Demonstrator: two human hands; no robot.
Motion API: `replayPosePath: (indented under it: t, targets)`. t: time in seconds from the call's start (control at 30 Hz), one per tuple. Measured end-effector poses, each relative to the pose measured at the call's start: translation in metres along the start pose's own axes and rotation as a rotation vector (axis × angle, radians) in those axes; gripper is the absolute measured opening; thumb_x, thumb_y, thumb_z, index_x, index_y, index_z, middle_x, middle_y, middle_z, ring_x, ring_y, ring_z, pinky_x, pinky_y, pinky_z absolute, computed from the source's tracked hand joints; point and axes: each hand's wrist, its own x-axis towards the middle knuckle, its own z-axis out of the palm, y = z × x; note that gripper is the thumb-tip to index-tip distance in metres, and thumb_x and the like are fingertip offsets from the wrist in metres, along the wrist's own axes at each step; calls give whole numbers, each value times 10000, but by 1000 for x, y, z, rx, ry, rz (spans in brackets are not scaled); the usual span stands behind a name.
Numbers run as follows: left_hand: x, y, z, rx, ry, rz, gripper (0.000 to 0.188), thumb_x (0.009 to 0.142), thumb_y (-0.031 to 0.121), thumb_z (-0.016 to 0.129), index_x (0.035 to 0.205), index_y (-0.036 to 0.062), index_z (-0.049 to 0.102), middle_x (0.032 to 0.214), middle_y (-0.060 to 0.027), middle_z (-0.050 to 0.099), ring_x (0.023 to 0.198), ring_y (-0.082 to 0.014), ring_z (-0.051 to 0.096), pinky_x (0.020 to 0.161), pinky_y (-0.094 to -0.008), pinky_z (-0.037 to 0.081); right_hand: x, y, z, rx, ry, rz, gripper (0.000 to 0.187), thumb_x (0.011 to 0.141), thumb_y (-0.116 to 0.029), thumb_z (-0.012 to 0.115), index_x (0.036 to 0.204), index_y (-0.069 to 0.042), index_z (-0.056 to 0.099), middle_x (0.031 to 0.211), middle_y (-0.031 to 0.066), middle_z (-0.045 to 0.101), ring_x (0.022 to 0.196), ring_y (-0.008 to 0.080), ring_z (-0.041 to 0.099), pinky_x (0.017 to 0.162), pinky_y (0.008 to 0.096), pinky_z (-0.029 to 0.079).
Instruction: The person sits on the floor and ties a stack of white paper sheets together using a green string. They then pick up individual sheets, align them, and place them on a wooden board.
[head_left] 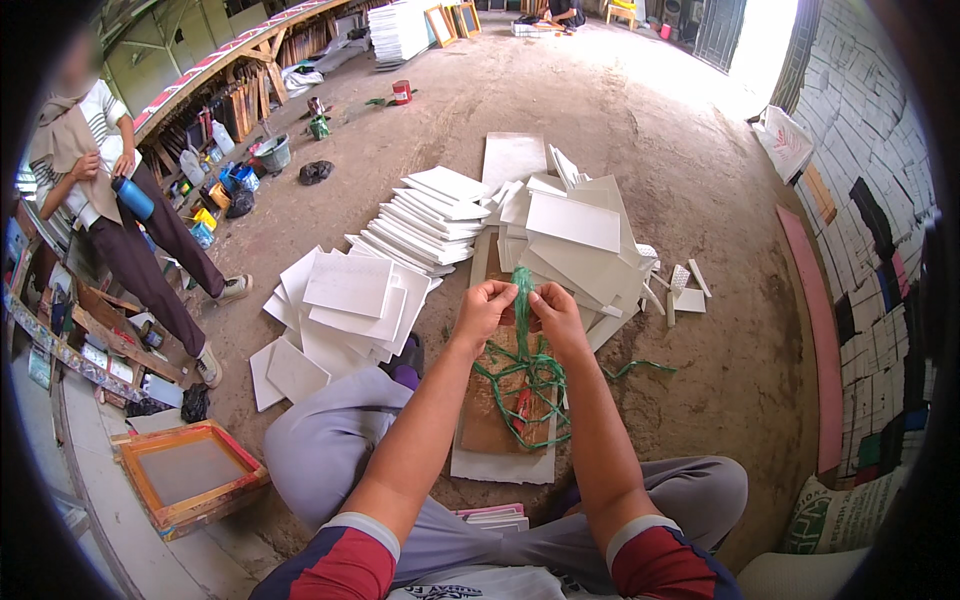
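Observation:
My left hand and my right hand are raised close together, both pinching a bunched green plastic string. The string hangs down between them into a loose tangle on a brown board. Under the loops lies a small red object, partly covered; I cannot make out its kind. One loose end trails off the board to the right. Beneath the brown board a pale sheet sticks out toward me, between my crossed legs.
Piles of white panels spread ahead and to the left; more panels lie beyond my hands. Small white offcuts sit to the right. A wooden frame is at lower left. A person holding a blue bottle stands at left.

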Motion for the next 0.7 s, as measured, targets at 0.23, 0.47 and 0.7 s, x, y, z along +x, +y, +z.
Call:
replayPosePath:
  t: [0.23, 0.47, 0.7]
  targets:
    - [-2, -2, -3, 60, -33, -10, 229, 982, 219, 731, 1054, 2, 711, 949, -52, 737, 807, -121, 691, 762, -292, 575, -5, -10, 4, -34, 36, 6, 184, 1001, -169, 695, 1010, 12, 662, 819, 18, 650, 679, 97, 597, 587, 268, 490]
    - [-1, -5, -1, 85, -19, 3, 172, 990, 196, 711, 1005, 26, 708, 924, -34, 723, 818, -115, 684, 757, -290, 567, -3, -5, -4, -114, 11, 32, 204, 954, -171, 755, 938, 22, 689, 775, 17, 661, 666, 83, 593, 578, 257, 472]
    - [-3, -2, 3, -66, -40, -36, 170, 991, 208, 713, 1002, 38, 709, 918, -29, 720, 811, -106, 678, 756, -282, 562, -4, -5, -3, -86, -10, 22, 180, 994, -160, 702, 960, 13, 666, 776, 6, 642, 663, 80, 584, 588, 258, 468]
